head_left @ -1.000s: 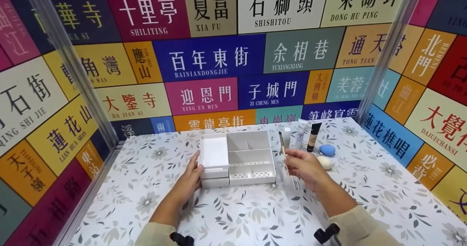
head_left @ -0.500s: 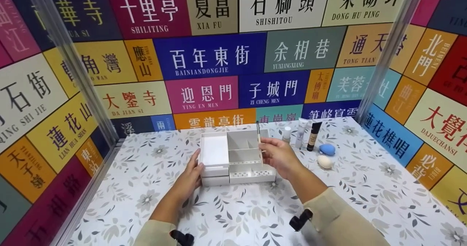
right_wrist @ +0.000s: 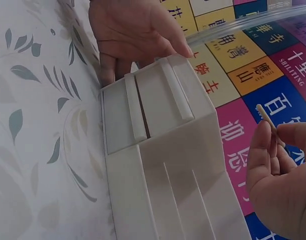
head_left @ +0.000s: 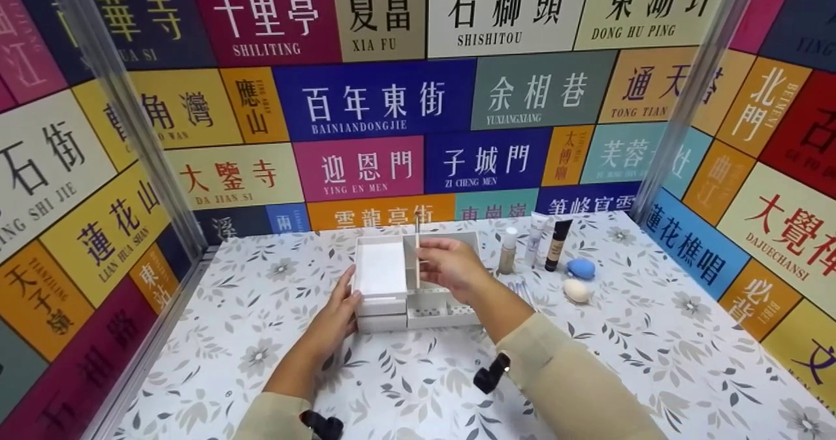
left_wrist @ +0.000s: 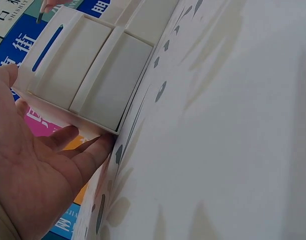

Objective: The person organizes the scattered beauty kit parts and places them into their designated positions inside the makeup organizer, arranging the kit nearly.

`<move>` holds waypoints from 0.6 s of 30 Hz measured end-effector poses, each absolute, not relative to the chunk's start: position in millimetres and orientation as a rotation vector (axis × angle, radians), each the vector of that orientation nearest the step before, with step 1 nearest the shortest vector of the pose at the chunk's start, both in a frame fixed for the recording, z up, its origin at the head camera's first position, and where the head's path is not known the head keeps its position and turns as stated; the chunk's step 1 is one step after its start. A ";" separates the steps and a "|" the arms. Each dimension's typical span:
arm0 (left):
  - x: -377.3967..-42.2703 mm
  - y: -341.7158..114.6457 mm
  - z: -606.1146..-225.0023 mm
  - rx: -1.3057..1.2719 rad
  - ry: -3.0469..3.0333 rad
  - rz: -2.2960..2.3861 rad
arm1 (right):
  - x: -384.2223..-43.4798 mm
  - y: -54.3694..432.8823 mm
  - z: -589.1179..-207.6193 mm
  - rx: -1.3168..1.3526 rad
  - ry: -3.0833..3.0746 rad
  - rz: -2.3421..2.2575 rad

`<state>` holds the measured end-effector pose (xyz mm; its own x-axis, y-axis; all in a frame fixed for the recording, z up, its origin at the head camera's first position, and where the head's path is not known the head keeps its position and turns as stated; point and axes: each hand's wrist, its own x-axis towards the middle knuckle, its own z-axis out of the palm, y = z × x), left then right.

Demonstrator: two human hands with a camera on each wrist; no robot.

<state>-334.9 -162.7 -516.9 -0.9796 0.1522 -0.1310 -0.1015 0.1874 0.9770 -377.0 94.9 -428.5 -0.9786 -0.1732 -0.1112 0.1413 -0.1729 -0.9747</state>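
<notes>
A white desktop organizer (head_left: 382, 270) stands on the patterned tabletop, with two drawers at its left and open compartments at its right. Against its left side rests my left hand (head_left: 332, 322), its fingers extended along the wall; the left wrist view shows the fingertips touching the drawer unit (left_wrist: 68, 57). Between thumb and fingers my right hand (head_left: 454, 267) pinches a slim makeup brush (head_left: 418, 230), upright above the compartments near the drawer section. In the right wrist view the brush's pale handle end (right_wrist: 265, 114) sticks out beyond the fingers. My right hand hides part of the compartments.
Right of the organizer stand a small white-capped bottle (head_left: 507, 254), a pale tube (head_left: 535, 241) and a black-capped tube (head_left: 556, 245). A blue makeup sponge (head_left: 580, 269) and a cream sponge (head_left: 576, 290) lie nearby. Thin sticklike items (head_left: 521, 293) lie partly behind my right forearm.
My right hand has carried the brush leftward from beside the bottles to above the organizer's compartments. My left hand has stayed against the organizer's left side.
</notes>
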 end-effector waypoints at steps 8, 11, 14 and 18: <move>-335.6 -162.0 -516.6 0.091 2.253 1.904 | -393.5 69.7 -426.1 -0.038 1.906 -2.188; -336.4 -161.4 -516.8 0.081 2.247 1.903 | -398.1 60.4 -424.1 -0.027 1.947 -2.165; -336.1 -161.8 -517.5 0.074 2.253 1.901 | -401.0 48.8 -422.9 -0.036 1.971 -2.142; -335.6 -163.2 -518.5 0.091 2.249 1.917 | -400.8 33.3 -422.7 -0.057 2.008 -2.083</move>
